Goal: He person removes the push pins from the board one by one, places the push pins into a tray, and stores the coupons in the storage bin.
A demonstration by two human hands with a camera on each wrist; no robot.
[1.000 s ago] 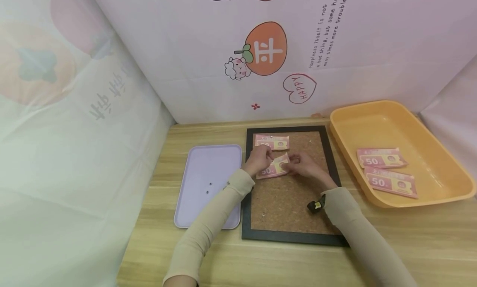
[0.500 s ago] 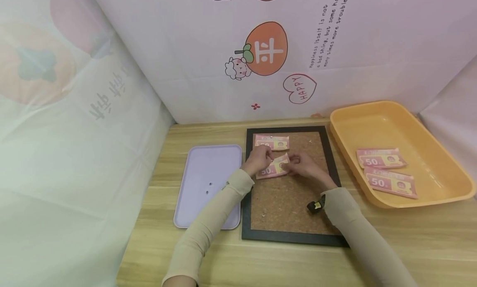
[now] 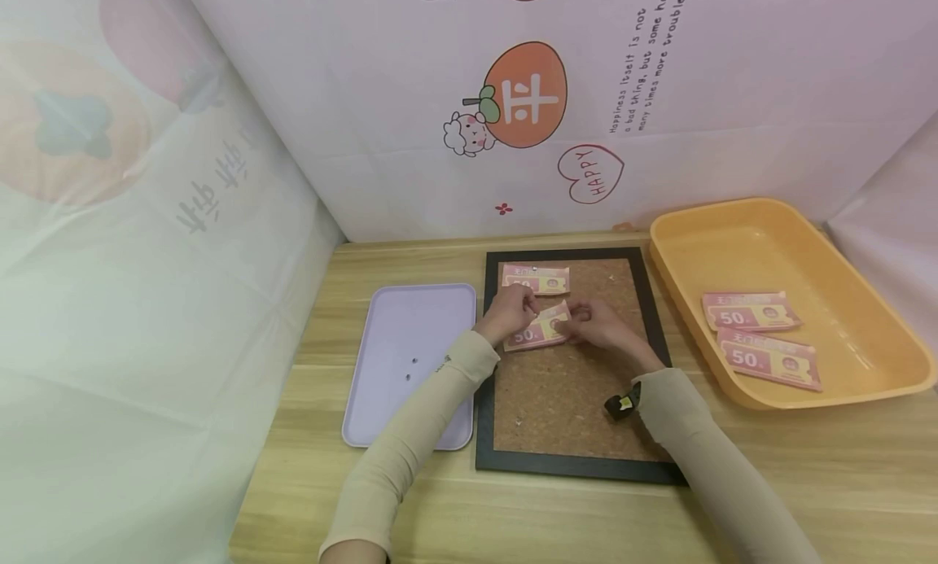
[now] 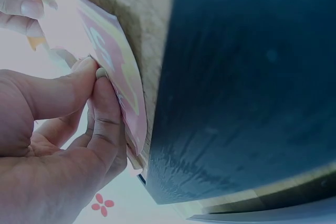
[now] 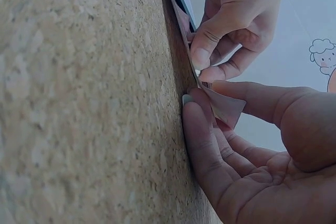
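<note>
Cork board (image 3: 567,401), black-framed, lies flat on the worktop (image 3: 564,515). Over the upper part of the cork board is the held coupon (image 3: 542,332), just below a second coupon (image 3: 553,281) that shows a bright pin head (image 3: 534,268) near its top edge. Left hand (image 3: 509,313): thumb and fingers closed in a pinch on a small pale piece (image 5: 198,72), apparently a pin, at the held coupon; whether it enters the cork cannot be told. Right hand (image 3: 597,324): fingers gripping the right end of the held coupon, a corner curling up; this grip presumably steadies the paper against the left hand's pinch. Containers: left of the cork board, a lavender tray (image 3: 421,320) contains two small dark pieces (image 3: 415,360), likely loose pins, placed apparently for the left hand's reach. Right of the cork board, a yellow basin (image 3: 843,303) contains two loose coupons (image 3: 751,310), edges touching or slightly overlapping, presumably set to suit the right hand
</note>
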